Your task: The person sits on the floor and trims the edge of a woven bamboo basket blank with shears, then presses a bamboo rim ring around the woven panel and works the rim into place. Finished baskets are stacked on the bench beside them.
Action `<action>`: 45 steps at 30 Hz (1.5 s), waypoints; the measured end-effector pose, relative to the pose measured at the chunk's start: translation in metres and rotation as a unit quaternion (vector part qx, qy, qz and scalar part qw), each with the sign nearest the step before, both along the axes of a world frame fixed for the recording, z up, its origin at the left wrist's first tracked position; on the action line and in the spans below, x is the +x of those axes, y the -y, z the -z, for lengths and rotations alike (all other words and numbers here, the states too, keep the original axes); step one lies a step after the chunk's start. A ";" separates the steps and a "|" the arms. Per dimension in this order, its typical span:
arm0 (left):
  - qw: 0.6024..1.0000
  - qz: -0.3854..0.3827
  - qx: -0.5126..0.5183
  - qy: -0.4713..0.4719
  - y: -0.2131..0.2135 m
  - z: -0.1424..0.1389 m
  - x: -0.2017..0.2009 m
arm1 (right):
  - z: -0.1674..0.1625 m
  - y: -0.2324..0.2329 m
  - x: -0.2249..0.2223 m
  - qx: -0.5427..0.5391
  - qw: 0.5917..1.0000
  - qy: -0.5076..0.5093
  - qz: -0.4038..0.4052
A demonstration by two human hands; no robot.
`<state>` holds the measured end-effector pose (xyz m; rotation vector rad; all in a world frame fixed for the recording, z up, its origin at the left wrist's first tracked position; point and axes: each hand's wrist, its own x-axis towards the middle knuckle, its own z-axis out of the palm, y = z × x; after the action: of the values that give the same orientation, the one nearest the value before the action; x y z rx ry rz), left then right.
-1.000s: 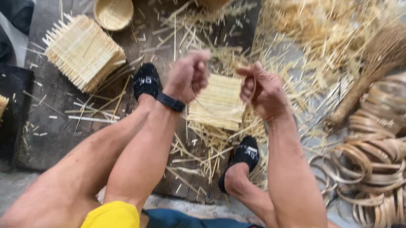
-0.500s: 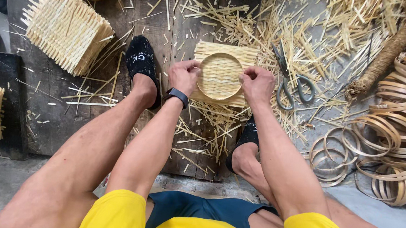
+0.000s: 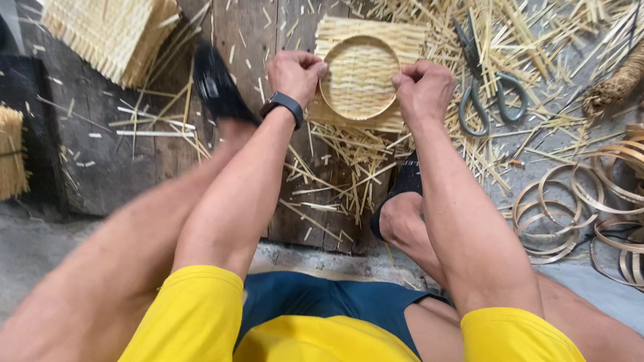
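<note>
Lowered onto the boards (image 3: 250, 24), both hands (image 3: 294, 76) (image 3: 423, 91) grip the hoop's (image 3: 359, 78) opposite edges.

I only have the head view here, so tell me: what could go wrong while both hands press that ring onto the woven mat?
1. The ring sits near the woven mat's lower edge, so it may end up off-centre.
2. The left hand and right hand grip among loose splints; these could prick fingers.
3. Scissors lie close beside the right hand.

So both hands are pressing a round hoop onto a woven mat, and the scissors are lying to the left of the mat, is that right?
Not quite. The left hand and right hand do hold the round hoop on the woven mat, but the head view shows the scissors lying to the right of the mat, among the straw.
</note>
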<state>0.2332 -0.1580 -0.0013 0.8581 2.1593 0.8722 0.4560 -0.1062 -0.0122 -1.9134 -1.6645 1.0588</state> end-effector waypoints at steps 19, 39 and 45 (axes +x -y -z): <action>0.994 0.048 -0.092 -0.030 -0.007 -0.031 -0.039 | -0.090 -0.002 -0.049 0.011 0.998 0.043 -0.035; 0.924 0.317 0.191 -0.098 -0.056 -0.019 -0.020 | -0.094 0.088 -0.119 -0.257 0.914 -0.216 0.229; 0.941 0.301 0.146 -0.046 -0.077 -0.004 -0.034 | -0.085 0.067 -0.138 -0.135 0.968 -0.074 0.200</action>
<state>0.1991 -0.0814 0.0025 1.6258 1.6885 0.8439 0.3179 -0.1729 0.0728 -2.1573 -1.0321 1.2669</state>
